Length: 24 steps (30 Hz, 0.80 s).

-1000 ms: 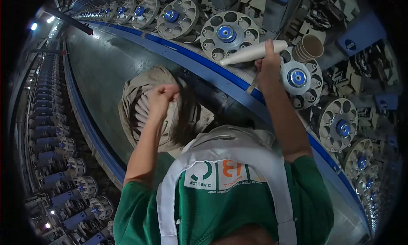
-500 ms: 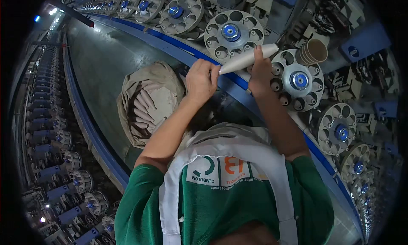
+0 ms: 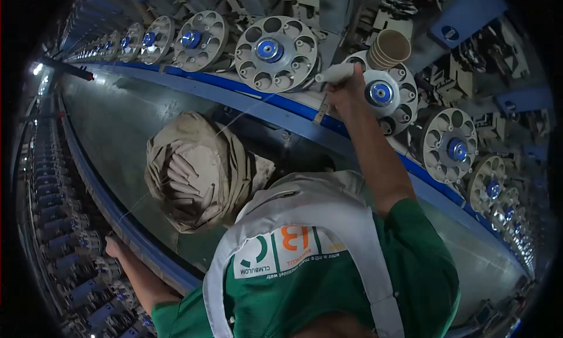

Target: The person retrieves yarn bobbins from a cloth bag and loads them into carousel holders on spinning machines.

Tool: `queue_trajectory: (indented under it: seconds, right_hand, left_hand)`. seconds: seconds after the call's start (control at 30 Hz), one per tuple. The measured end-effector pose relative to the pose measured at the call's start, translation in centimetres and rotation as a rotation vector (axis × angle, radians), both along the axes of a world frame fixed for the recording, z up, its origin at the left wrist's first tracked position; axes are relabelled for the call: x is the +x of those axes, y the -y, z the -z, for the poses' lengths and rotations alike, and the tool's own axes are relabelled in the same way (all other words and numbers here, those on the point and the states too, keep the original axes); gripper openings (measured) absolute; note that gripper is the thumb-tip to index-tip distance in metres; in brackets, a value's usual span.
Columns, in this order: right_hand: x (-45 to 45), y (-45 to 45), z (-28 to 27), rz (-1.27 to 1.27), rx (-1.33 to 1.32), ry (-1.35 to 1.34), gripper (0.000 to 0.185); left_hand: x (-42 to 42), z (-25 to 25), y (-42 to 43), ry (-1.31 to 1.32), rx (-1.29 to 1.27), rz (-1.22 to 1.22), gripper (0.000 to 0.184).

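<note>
My right hand (image 3: 347, 94) is closed around a white yarn bobbin (image 3: 335, 74), held over the rim of a round magazine (image 3: 404, 80) with a blue hub and several pockets. A thin thread (image 3: 246, 113) stretches from the bobbin side down across the sack towards my left hand (image 3: 112, 246). That arm reaches far out to the lower left, and its fingers look pinched together at the thread's end. Below the thread stands a beige cloth sack (image 3: 234, 174) with several pale yarn bobbins (image 3: 183, 171) inside.
A stack of brown cones (image 3: 390, 48) rests at the magazine's upper edge. More round magazines (image 3: 275, 51) line the machine behind a blue rail (image 3: 234, 86). Another machine row (image 3: 64, 221) runs along the left, across the aisle floor (image 3: 111, 109).
My left hand has left the bobbin's tip and swung far to the lower left, drawing out thread. My right hand keeps the bobbin, now beside the magazine. The view has shifted.
</note>
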State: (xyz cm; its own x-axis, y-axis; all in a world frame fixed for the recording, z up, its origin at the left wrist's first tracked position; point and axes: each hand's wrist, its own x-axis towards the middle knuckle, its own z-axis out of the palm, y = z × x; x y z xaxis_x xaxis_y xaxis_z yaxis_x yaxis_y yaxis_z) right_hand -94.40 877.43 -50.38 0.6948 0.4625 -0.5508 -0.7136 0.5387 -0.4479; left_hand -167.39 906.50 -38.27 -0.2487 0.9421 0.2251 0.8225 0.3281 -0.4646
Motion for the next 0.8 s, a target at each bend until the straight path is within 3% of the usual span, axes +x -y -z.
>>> queue_trajectory:
  seconds: [0.07, 0.13, 0.2, 0.23, 0.27, 0.33, 0.37, 0.43, 0.47, 0.5, 0.53, 0.6, 0.63, 0.7, 0.73, 0.8]
  right_hand:
    - [0.0, -0.1, -1.5, 0.029, 0.057, -0.163, 0.048]
    - [-0.4, 1.0, -3.3, -0.004, 0.073, -0.156, 0.042]
    - [-0.7, 2.6, -4.6, -0.171, 0.059, -0.036, 0.035]
    - [-0.9, 4.3, -5.0, -0.211, 0.093, 0.228, 0.026]
    - [-2.0, 5.4, -6.9, -0.209, 0.08, 0.233, 0.026]
    - [-4.4, 7.6, -13.6, -0.22, -0.294, 0.881, 0.017]
    - [-5.6, 7.9, -16.5, -0.3, -0.343, 1.1, 0.017]
    - [-6.1, 8.6, -21.3, -0.382, -0.389, 1.534, 0.018]
    - [-5.8, 8.9, -23.6, -0.385, -0.38, 1.758, 0.021]
    - [-4.3, 9.7, -26.1, -0.335, -0.561, 2.036, 0.023]
    - [-3.9, 9.9, -26.3, -0.323, -0.578, 2.042, 0.023]
    - [-3.5, 10.3, -25.8, -0.421, -0.399, 1.808, 0.025]
    - [-3.4, 10.5, -25.2, -0.463, -0.308, 1.683, 0.025]
    - [-3.4, 10.5, -23.8, -0.547, -0.116, 1.44, 0.027]
    - [-3.3, 10.4, -23.0, -0.585, -0.013, 1.322, 0.027]
    - [-3.2, 9.8, -21.5, -0.651, 0.2, 1.081, 0.028]
  left_hand:
    - [0.2, 1.6, -1.4, 0.981, 0.366, -0.09, 0.031]
    - [6.6, 6.2, -2.1, 1.596, 0.123, 0.369, 0.037]
    - [20.2, 8.5, 0.8, 1.549, -0.091, 0.609, 0.031]
    - [29.8, 5.8, 5.9, 1.373, -0.148, 0.685, 0.028]
    - [34.9, 7.9, 6.9, 1.698, -0.356, 0.732, 0.022]
    - [46.5, 10.1, 10.8, 1.917, -0.59, 1.186, 0.014]
    - [52.0, 7.5, 15.2, 1.995, -0.703, 1.174, 0.014]
    - [59.9, 3.5, 22.2, 2.21, -1.244, 1.102, 0.011]
    - [62.3, 2.4, 25.1, 2.241, -1.46, 1.097, 0.011]
    - [63.9, 1.3, 27.0, 2.256, -1.675, 1.09, 0.012]
    - [64.6, -0.5, 27.4, 2.253, -1.692, 1.106, 0.012]
    - [65.6, -5.7, 27.8, 2.036, -1.739, 1.957, 0.012]
    - [64.5, -9.0, 28.6, 2.019, -1.765, 1.962, 0.012]
    - [55.9, -15.4, 19.4, 1.549, -0.875, 1.887, 0.016]
    - [56.7, -19.0, 23.2, 1.29, -0.473, 1.766, 0.017]
    - [55.5, -18.5, 22.4, 1.259, -0.525, 1.806, 0.017]
